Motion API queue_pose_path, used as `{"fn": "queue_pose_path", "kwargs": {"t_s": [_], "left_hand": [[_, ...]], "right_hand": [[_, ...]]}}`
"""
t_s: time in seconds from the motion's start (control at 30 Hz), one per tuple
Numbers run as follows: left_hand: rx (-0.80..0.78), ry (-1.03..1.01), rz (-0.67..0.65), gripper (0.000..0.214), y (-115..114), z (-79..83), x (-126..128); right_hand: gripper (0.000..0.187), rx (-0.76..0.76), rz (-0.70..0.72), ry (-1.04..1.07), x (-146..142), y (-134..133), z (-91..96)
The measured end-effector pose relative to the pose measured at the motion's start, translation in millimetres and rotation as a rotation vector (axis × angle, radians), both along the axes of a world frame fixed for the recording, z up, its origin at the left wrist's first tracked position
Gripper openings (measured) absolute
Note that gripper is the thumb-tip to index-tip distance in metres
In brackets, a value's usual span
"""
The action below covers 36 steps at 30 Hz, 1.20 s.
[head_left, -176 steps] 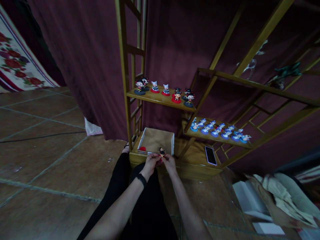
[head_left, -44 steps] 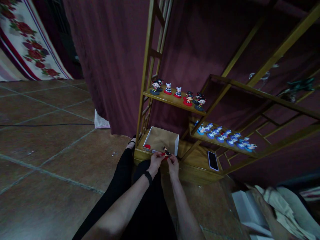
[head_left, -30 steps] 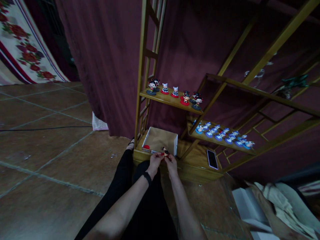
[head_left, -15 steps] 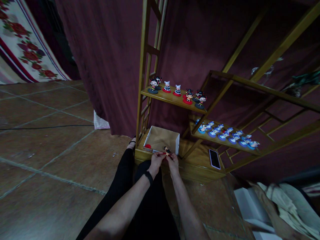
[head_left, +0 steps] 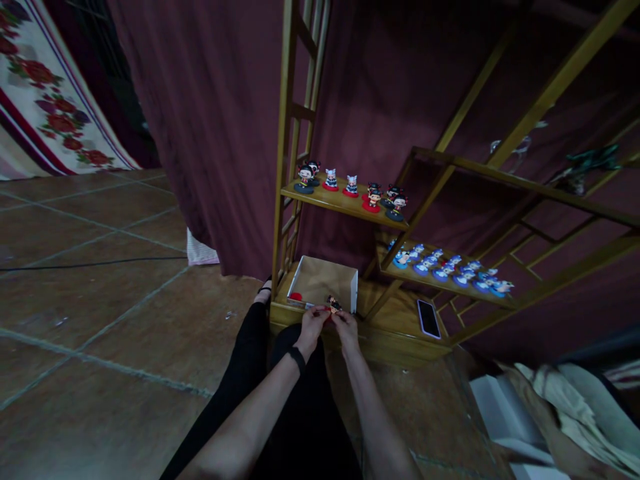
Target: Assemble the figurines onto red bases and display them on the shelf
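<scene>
Between my hands, just in front of the open box, is a small dark-haired figurine (head_left: 334, 305) with a bit of red at its base. My left hand (head_left: 314, 321), with a black band on the wrist, pinches it from the left at the red part. From the right, the fingers of my right hand (head_left: 347, 327) close on the same figurine. Behind them stands a shallow cardboard box (head_left: 323, 277) with white outer sides. A round red base (head_left: 296, 297) lies in its near left corner.
Dark-haired and grey-haired figurines stand on the upper shelf (head_left: 340, 200). Several blue-and-white figurines (head_left: 443, 270) fill the lower right shelf. A phone (head_left: 429, 318) lies on the bottom board. White boxes (head_left: 505, 410) and cloth are at the lower right.
The camera view has shifted slightly. Both hands keep hold of the figurine at nearly the same place, with only small finger movement.
</scene>
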State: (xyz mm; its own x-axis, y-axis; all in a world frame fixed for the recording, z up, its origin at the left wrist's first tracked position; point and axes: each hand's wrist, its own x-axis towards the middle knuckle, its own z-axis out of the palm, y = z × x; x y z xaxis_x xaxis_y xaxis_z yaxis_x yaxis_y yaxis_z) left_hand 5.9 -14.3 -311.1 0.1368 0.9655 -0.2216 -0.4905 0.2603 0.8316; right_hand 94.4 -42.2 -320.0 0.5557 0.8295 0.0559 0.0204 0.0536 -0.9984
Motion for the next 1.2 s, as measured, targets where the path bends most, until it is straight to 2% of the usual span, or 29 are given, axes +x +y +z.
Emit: {"fn": "queue_pose_path", "kwargs": {"t_s": [0.1, 0.27, 0.5, 0.7, 0.9, 1.2], "left_hand": [[-0.003, -0.012, 0.001, 0.032, -3.3, 2.8, -1.3], [0.005, -0.018, -0.059, 0.032, -6.6, 4.8, -3.2], [0.0, -0.031, -0.116, 0.029, -6.0, 1.2, -5.5], [-0.016, -0.105, -0.159, 0.027, -8.4, -1.4, -12.9], [-0.063, -0.096, -0.208, 0.023, -7.5, -2.5, -16.9], [-0.064, -0.077, -0.217, 0.021, -6.7, -2.0, -15.0]], "right_hand": [[0.027, -0.012, 0.007, 0.206, -1.0, -4.2, 7.1], [0.026, -0.044, 0.055, 0.309, -2.9, -12.8, 19.1], [0.028, -0.099, 0.076, 0.293, -3.1, -15.4, 26.1], [0.027, -0.112, 0.065, 0.216, -7.3, -17.0, 19.7], [0.021, -0.128, 0.036, 0.178, -7.7, -16.7, 13.5], [0.019, -0.166, 0.014, 0.219, -6.7, -15.0, 16.4]]}}
